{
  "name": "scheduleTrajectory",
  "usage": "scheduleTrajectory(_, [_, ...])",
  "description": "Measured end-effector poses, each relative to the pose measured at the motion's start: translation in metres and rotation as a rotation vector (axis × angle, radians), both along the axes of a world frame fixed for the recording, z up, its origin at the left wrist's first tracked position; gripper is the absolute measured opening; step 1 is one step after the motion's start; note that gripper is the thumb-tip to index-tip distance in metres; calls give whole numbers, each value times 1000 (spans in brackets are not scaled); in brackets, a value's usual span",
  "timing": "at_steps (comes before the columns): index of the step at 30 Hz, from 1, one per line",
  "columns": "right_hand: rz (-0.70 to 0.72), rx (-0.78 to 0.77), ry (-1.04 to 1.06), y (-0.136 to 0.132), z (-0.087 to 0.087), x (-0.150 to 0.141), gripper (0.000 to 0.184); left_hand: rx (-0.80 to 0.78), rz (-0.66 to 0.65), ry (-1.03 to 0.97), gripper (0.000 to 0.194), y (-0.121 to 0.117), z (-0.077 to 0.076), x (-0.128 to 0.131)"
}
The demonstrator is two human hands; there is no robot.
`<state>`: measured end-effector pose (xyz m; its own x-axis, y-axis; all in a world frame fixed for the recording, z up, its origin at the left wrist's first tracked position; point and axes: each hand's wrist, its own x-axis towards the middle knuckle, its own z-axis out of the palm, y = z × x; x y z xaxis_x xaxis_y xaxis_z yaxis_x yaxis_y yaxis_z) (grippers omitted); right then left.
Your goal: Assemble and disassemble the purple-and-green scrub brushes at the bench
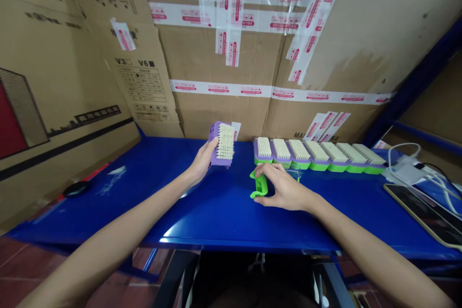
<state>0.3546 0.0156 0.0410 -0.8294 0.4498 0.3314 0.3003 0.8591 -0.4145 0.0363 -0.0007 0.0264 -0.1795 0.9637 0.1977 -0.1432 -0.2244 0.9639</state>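
My left hand [203, 160] is raised above the blue table [216, 211], its fingers closed round a purple brush [221, 144] with cream bristles facing me. My right hand [283, 186] rests on the table and grips a green plastic handle piece [259, 185]. Just behind it lies a row of several brushes [317, 155] with cream bristles on purple and green bases, lined up side by side towards the right. A bit of clear plastic wrap [296, 172] lies between my right hand and the row.
Taped cardboard boxes [252, 57] wall off the back and left of the table. A black round object [75, 188] lies at the left edge. At the right are a phone or tablet [422, 211], a white charger and cables [411, 166]. A blue shelf post [415, 86] rises at right.
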Motion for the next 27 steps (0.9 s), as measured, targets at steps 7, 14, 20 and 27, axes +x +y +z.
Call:
scheduleTrajectory(7, [36,64,-64,4,-6,1,80,-156,-97,-121,79,1,2,-6])
scheduleTrajectory(14, [18,110,-24,4,-8,1,73,-197,-61,-92,78,2,0,-7])
scheduleTrajectory(20, [16,44,0,2,-5,0,66,-242,50,-29,68,4,-6,-8])
scheduleTrajectory(27, [50,42,-48,4,-4,2,74,-231,180,147,78,11,-14,-11])
